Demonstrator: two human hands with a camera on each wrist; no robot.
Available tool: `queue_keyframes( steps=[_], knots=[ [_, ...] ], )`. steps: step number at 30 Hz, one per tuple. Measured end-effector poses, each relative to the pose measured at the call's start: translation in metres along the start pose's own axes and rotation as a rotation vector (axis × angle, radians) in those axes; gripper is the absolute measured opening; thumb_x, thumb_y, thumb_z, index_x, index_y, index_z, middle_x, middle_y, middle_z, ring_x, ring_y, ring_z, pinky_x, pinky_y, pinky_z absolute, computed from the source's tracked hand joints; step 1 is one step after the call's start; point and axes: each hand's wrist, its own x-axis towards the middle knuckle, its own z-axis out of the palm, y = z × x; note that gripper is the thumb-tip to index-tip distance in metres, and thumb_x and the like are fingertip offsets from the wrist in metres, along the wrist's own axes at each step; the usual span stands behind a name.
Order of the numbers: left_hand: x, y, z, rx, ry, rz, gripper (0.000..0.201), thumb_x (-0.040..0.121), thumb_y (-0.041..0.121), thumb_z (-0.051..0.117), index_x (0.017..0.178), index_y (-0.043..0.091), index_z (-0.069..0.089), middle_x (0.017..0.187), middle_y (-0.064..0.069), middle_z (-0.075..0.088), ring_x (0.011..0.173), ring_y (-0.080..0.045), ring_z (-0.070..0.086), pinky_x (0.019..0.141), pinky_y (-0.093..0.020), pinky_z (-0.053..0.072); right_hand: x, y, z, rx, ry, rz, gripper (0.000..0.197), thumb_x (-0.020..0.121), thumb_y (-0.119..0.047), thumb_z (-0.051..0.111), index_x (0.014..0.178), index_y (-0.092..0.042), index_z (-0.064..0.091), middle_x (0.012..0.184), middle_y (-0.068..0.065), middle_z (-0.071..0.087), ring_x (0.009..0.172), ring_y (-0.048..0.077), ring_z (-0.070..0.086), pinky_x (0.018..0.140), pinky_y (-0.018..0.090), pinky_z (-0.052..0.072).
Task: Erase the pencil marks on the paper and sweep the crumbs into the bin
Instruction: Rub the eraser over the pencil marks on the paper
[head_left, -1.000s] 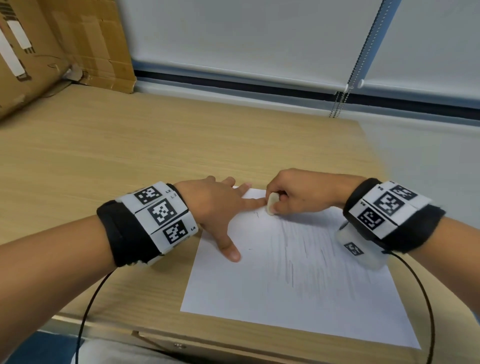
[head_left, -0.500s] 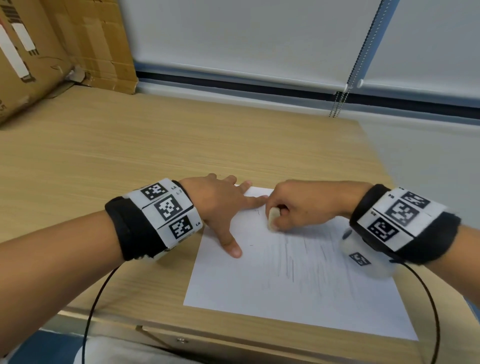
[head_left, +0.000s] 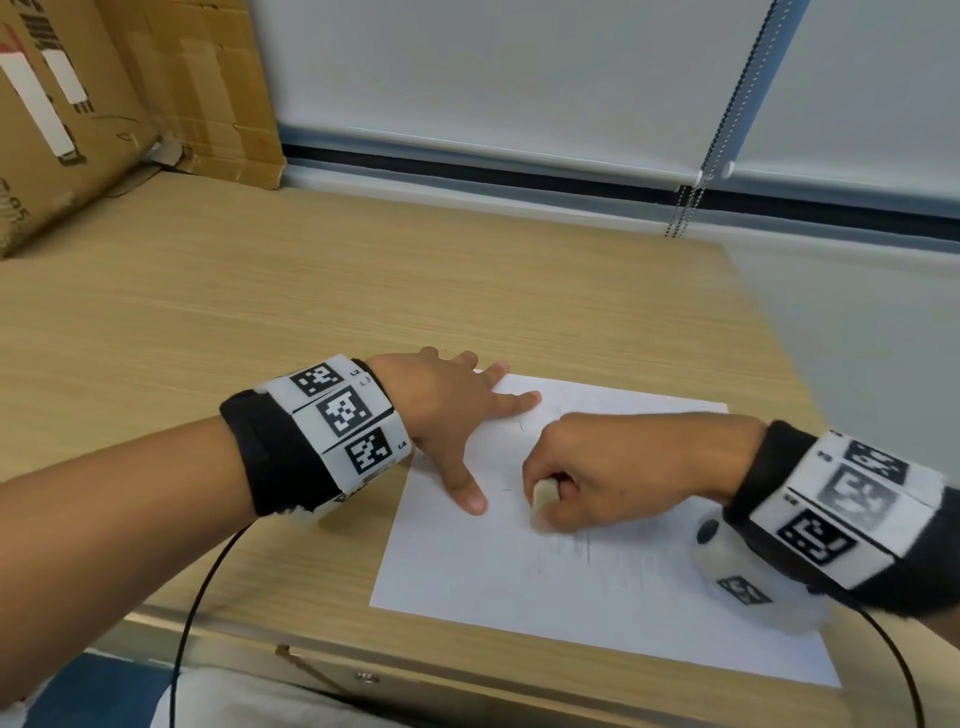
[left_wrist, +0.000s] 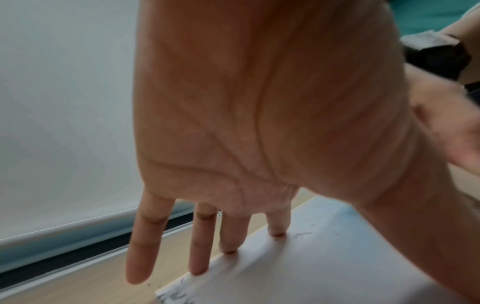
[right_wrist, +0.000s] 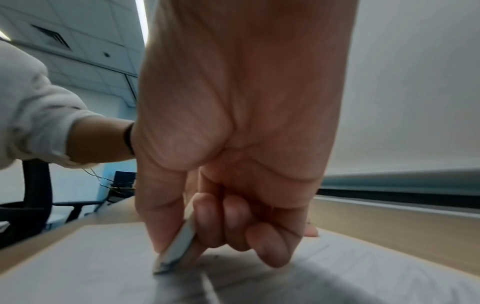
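A white sheet of paper (head_left: 613, 587) with faint grey pencil marks (head_left: 589, 553) lies near the front edge of the wooden desk (head_left: 311, 291). My left hand (head_left: 457, 415) is spread flat on the sheet's left top corner, fingers straight, thumb pointing toward me. My right hand (head_left: 597, 473) pinches a small white eraser (head_left: 543, 499) between thumb and curled fingers, its tip pressed on the paper. In the right wrist view the eraser (right_wrist: 179, 246) touches the sheet (right_wrist: 91, 267) with a dark smudged edge. The left wrist view shows my fingertips (left_wrist: 228, 244) on the paper's edge (left_wrist: 298, 267).
Cardboard boxes (head_left: 104, 104) stand at the back left of the desk. A window blind with a bead chain (head_left: 691, 197) runs along the back. The desk's right edge lies just past the paper. No bin shows in any view.
My right hand has slid the eraser down the sheet toward me, from beside my left index finger to near my left thumb. The left hand has stayed on the paper.
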Motion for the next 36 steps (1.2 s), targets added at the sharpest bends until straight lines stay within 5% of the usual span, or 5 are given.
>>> queue_keyframes(
  steps=[5,10,15,19,36],
  knots=[
    [0.001,-0.001,0.0,-0.006,-0.002,0.0,0.126,0.059,0.078,0.068,0.148,0.047,-0.016,0.163,0.004,-0.012,0.145,-0.026,0.008,0.11,-0.049,0.022,0.006,0.01,-0.01,-0.014,0.134,0.064,0.024,0.087,-0.024,0.061,0.066,-0.013,0.057,0.055,-0.008,0.047,0.051,0.008,0.042,0.051,0.018,0.035],
    [0.001,0.001,-0.002,-0.001,-0.003,-0.007,0.127,0.06,0.078,0.068,0.148,0.045,-0.017,0.163,0.002,-0.013,0.146,-0.027,0.006,0.111,-0.051,0.02,0.001,-0.006,0.0,0.014,0.01,-0.007,0.024,0.089,-0.02,0.059,0.07,-0.007,0.055,0.058,-0.004,0.045,0.05,0.009,0.037,0.051,0.019,0.035],
    [0.001,-0.001,0.0,-0.006,-0.004,-0.01,0.126,0.06,0.079,0.067,0.148,0.047,-0.017,0.162,0.004,-0.013,0.145,-0.026,0.007,0.11,-0.05,0.022,0.001,-0.005,0.001,0.017,0.072,0.015,0.022,0.088,-0.021,0.059,0.067,-0.014,0.056,0.057,-0.006,0.05,0.05,0.009,0.042,0.051,0.018,0.036],
    [0.001,0.0,-0.001,0.001,-0.012,-0.014,0.127,0.06,0.079,0.067,0.148,0.045,-0.018,0.162,0.003,-0.015,0.147,-0.027,0.004,0.111,-0.051,0.02,-0.005,-0.017,0.007,0.028,-0.016,-0.03,0.023,0.089,-0.02,0.058,0.074,-0.003,0.058,0.061,0.002,0.05,0.052,0.011,0.038,0.053,0.022,0.036],
    [0.002,0.001,0.0,-0.026,-0.019,-0.023,0.127,0.06,0.078,0.067,0.147,0.047,-0.02,0.161,0.005,-0.018,0.148,-0.027,-0.002,0.113,-0.053,0.014,-0.008,-0.023,0.01,0.029,-0.046,-0.027,0.022,0.088,-0.02,0.057,0.073,-0.004,0.057,0.062,0.004,0.051,0.052,0.01,0.038,0.053,0.025,0.039]
  ],
)
